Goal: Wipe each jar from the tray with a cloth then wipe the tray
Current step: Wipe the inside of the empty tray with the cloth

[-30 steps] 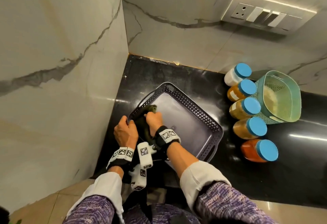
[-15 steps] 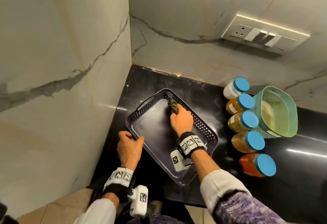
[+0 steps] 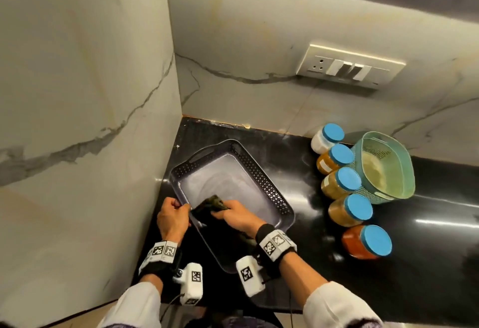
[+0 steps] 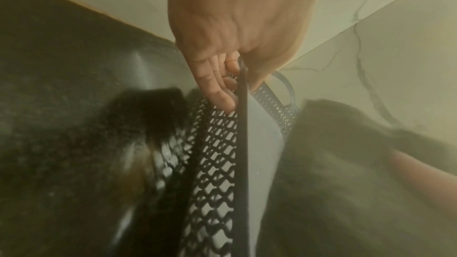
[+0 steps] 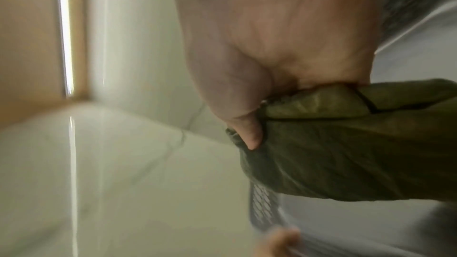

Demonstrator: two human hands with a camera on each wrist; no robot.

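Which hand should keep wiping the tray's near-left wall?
Right. The right hand already grips the cloth against that wall, while the left hand pinches the tray rim, steadying it.

We see a plastic tray (image 3: 272, 193) with perforated lattice walls and a smooth, faintly glossy floor; a soft, creased green cloth (image 5: 346, 144); a glossy black stone counter (image 3: 427, 276); polished veined marble walls (image 3: 77, 94); clear jars (image 3: 339, 211) with matt blue plastic lids

Marble corner walls (image 3: 85, 89), black counter (image 3: 427, 263), wall switch panel (image 3: 350, 67).
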